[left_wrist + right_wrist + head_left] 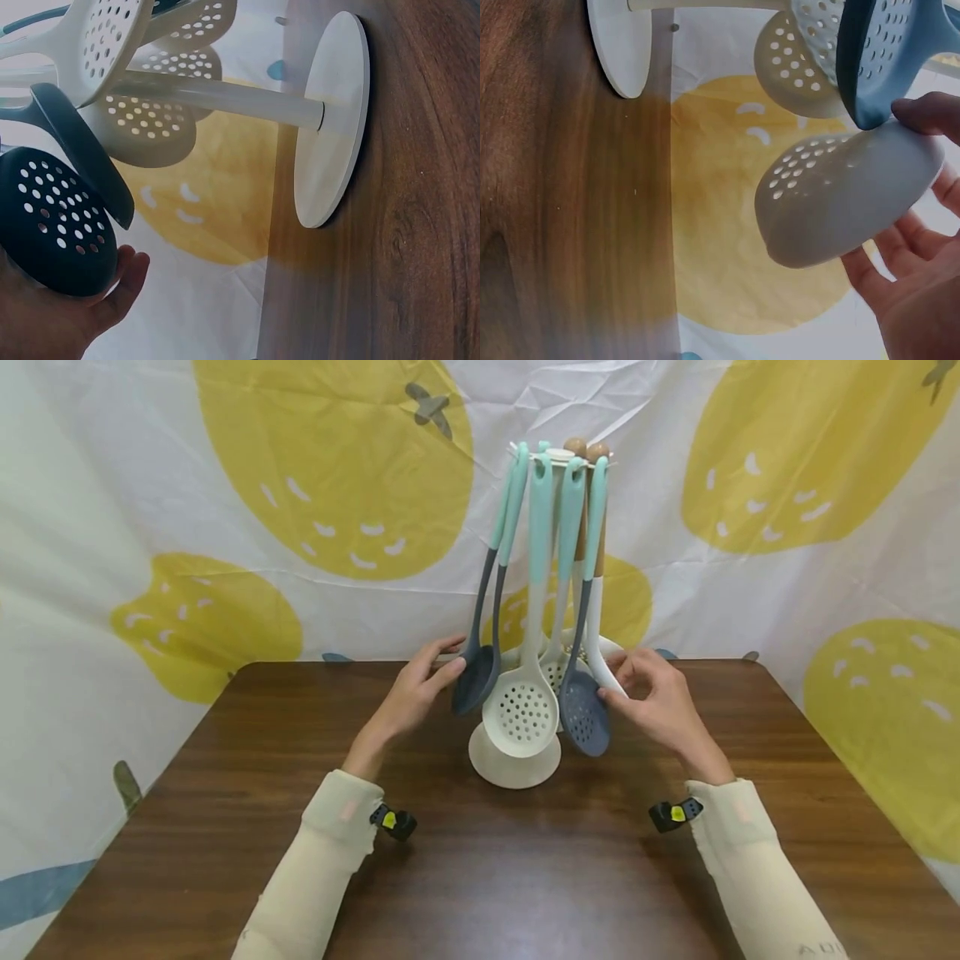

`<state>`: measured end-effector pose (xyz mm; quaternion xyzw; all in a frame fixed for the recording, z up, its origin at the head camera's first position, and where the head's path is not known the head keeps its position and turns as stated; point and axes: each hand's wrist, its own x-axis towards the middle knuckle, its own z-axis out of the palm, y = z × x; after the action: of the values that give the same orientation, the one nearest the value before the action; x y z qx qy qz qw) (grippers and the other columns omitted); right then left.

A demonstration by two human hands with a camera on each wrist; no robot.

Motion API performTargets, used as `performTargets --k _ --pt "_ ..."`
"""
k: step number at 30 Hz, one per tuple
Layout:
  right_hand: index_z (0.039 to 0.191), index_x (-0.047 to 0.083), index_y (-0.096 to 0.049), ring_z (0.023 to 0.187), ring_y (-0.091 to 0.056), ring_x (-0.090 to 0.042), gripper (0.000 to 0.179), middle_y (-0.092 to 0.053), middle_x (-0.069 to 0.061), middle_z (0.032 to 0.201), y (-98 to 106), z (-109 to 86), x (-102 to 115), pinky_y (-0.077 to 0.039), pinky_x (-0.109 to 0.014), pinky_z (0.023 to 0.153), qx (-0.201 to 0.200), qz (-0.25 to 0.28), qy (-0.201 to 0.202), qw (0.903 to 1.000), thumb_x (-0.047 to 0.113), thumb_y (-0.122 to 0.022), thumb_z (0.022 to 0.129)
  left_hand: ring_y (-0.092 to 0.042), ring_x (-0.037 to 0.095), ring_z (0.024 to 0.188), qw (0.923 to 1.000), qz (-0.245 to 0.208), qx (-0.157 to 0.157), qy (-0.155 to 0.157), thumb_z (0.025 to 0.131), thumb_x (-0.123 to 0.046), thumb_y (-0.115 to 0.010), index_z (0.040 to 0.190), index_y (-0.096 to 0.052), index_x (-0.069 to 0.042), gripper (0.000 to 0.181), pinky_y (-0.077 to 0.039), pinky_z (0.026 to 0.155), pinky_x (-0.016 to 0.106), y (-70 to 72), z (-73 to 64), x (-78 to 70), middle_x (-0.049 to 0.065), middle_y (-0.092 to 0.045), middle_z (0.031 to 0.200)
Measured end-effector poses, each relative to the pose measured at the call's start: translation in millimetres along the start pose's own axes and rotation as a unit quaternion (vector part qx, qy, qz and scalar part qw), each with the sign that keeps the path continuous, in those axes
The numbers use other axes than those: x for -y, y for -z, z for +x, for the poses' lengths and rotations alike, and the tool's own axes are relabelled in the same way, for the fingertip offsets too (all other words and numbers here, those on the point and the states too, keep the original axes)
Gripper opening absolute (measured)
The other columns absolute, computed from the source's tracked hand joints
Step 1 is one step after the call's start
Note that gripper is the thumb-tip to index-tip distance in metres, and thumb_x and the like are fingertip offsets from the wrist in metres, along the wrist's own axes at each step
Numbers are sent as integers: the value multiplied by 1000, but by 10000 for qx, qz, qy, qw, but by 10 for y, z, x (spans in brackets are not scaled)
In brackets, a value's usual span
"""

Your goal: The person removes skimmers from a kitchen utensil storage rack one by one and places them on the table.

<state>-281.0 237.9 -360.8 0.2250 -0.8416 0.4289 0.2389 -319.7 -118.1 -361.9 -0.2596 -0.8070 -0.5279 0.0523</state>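
A white rotating-style utensil stand, its round base (510,768) on the table, carries several hanging kitchen utensils with mint or wooden handles. At its left, my left hand (412,689) touches the edge of a dark slotted spoon (56,225), fingers fairly straight. A second dark spoon (86,161) hangs beside that one. My right hand (663,702) holds the bowl of a white slotted ladle (847,202) between thumb and fingers. Against the right thumb hangs a blue-grey skimmer (585,714). A white skimmer (521,710) faces me at the front.
The brown wooden table (525,877) extends to both sides and in front of the stand. Behind it hangs a white cloth (360,618) printed with yellow fruit. More pale slotted heads (150,127) hang around the pole (232,99).
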Motion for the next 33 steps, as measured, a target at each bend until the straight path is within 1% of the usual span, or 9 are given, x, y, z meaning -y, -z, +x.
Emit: performTargets --k 4,6,10,13,18,20,25,30,33 --pt "76 4 -57 121 -65 -34 22 -68 -17 133 10 16 -10 -48 -14 86 -50 164 66 9998 -2 -76 85 -60 36 129 10000 -14 -20 -42 107 -33 -51 152 -49 -14 49 -51 106 54 11 4 -21 15 -50 150" --pt "77 4 -55 124 -65 -30 21 -67 -17 137 18 9 -9 -47 -16 86 -19 222 -87 9997 -3 -73 84 -60 36 129 10000 -33 -20 -52 107 -32 -51 152 -50 -14 48 -51 106 53 4 6 -21 15 -50 150" --pt "81 0 -52 115 -63 -9 17 -68 -20 134 26 -12 -11 -45 -18 83 120 405 -329 9986 -5 -68 83 -61 36 128 10000 -72 -26 -35 107 -31 -52 151 -51 -13 48 -50 106 56 -9 10 -2 16 -51 148" --pt "91 -4 -50 112 -59 1 18 -68 -22 132 20 -22 -22 -44 -17 86 169 601 -368 9974 -6 -66 82 -62 36 127 9999 -105 -66 -30 107 -31 -52 150 -52 -13 47 -50 105 58 -12 11 -1 16 -52 147" --pt "123 -7 -51 117 -59 1 41 -64 -10 128 20 -19 -36 -46 -15 98 191 996 -180 9947 -5 -61 84 -64 35 124 9999 -101 -19 -17 107 -32 -51 150 -52 -14 46 -53 102 52 -7 16 -18 15 -54 148" --pt "131 -5 -54 115 -60 -1 45 -64 -2 124 29 -14 -36 -49 -15 97 256 1108 -86 9935 -5 -61 86 -65 35 124 10000 -93 -6 -8 107 -32 -51 150 -52 -14 46 -53 101 51 -2 16 -19 15 -55 148" --pt "128 -2 -63 104 -62 -2 34 -65 14 116 59 -4 -27 -55 -15 83 326 1030 -10 9942 -1 -62 95 -65 34 126 9999 -110 -31 11 107 -33 -52 149 -53 -15 45 -53 102 52 14 -5 -27 15 -58 147" --pt "125 -2 -65 104 -64 0 26 -70 6 119 77 9 -23 -52 -16 84 341 948 -87 9949 6 -57 102 -61 32 132 9997 -234 67 3 106 -34 -54 150 -52 -17 47 -51 107 51 29 -18 -30 13 -57 150" --pt "125 -4 -64 106 -64 1 25 -71 11 119 83 25 -17 -51 -17 84 388 1000 -92 9942 6 -55 104 -59 31 135 9996 -260 93 -9 106 -36 -54 150 -52 -19 48 -50 109 52 35 -18 -22 12 -56 150"
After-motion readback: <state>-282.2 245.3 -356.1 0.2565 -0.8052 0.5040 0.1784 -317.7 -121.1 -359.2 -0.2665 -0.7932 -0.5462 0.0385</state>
